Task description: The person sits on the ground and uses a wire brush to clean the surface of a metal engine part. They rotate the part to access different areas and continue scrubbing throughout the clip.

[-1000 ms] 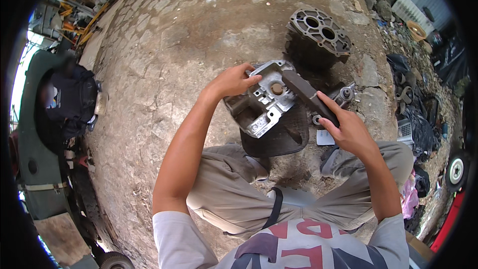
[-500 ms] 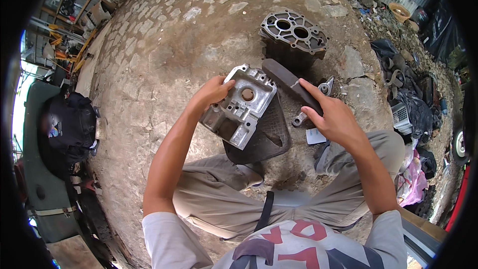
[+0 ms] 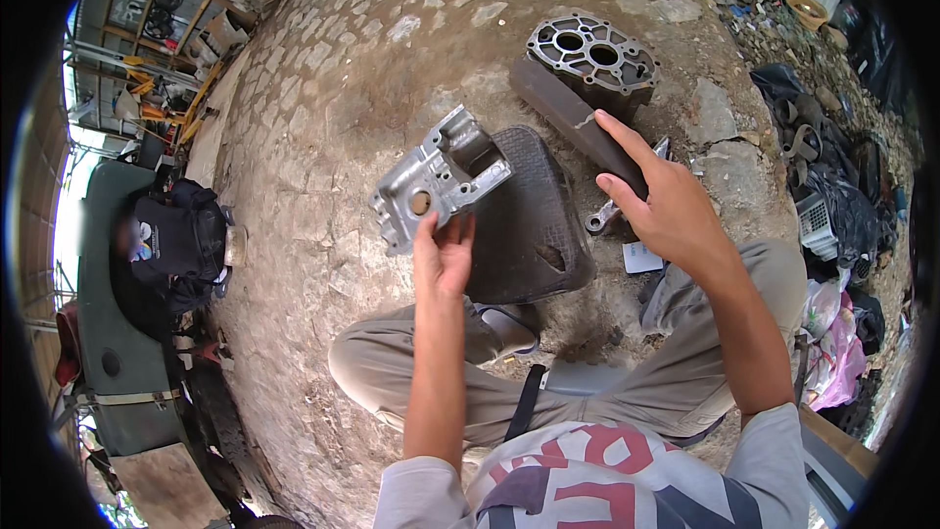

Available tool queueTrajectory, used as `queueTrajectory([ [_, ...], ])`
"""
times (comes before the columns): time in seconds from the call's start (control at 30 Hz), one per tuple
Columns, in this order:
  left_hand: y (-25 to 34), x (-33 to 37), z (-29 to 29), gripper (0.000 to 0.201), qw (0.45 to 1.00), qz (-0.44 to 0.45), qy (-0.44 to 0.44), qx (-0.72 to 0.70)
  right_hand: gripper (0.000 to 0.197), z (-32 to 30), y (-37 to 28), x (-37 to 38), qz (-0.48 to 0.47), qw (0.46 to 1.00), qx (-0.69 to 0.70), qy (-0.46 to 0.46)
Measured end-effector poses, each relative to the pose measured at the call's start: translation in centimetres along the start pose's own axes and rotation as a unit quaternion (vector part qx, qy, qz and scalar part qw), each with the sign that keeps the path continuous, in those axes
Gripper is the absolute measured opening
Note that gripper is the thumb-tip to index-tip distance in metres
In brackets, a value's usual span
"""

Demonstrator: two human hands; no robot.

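Below, left hand (image 3: 443, 257) pinching the lower edge of a silver metal casting (image 3: 439, 179), right hand (image 3: 664, 204) closed around a dark flat bar (image 3: 573, 122), black rubber mat (image 3: 529, 220) between them, grey engine block (image 3: 591, 54) beyond the bar.

Metal casting (image 3: 438, 188) now leftward, off dark bar (image 3: 578, 124).

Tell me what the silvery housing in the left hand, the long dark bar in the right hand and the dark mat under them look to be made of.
The housing looks like cast aluminium: pale grey, dull sheen, moulded ribs and bores. The bar looks like dark steel, perhaps a file: flat, matte, rust-brown tinge. The mat seems to be black rubber: textured surface, rounded flexible edges. The left hand grips the housing; the right hand holds the bar.
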State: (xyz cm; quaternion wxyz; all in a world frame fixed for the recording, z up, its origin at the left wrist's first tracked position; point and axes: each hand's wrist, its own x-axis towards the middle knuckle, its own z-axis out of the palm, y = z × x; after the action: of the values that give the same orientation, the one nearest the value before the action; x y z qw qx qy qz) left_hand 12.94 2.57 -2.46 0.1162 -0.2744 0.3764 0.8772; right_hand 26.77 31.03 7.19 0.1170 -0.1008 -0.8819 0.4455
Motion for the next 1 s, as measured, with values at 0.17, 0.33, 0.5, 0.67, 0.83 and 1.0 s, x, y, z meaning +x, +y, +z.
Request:
queueTrajectory([
  [0.17, -6.0, -0.5, 0.5, 0.033, 0.989, 0.0, 0.058, -0.139, 0.065, 0.4, 0.4, -0.3, 0.027, 0.998, -0.035, -0.035],
  [0.33, -9.2, -0.7, 1.7, 0.038, 0.982, 0.035, 0.008, -0.186, 0.067, 1.6, 0.4, -0.2, 0.016, 0.996, -0.046, -0.075],
  [0.5, -11.3, -3.4, 2.2, 0.041, 0.991, -0.023, -0.024, -0.131, 0.069, 3.2, 1.2, -0.6, -0.011, 0.992, -0.074, -0.1],
  [0.67, -8.1, -11.1, -0.3, 0.049, 0.966, -0.197, -0.155, 0.071, 0.072, 4.9, 2.4, -0.9, -0.069, 0.991, -0.081, -0.076],
  [0.83, 3.3, -11.4, 0.4, 0.04, 0.801, 0.1, -0.331, 0.489, 0.076, 5.6, 1.6, -1.8, -0.067, 0.979, -0.168, -0.092],
  [1.0, 10.6, -0.3, 2.7, 0.053, 0.497, 0.329, -0.274, 0.755, 0.078, 7.0, 1.5, -2.2, -0.117, 0.964, -0.222, -0.09],
])
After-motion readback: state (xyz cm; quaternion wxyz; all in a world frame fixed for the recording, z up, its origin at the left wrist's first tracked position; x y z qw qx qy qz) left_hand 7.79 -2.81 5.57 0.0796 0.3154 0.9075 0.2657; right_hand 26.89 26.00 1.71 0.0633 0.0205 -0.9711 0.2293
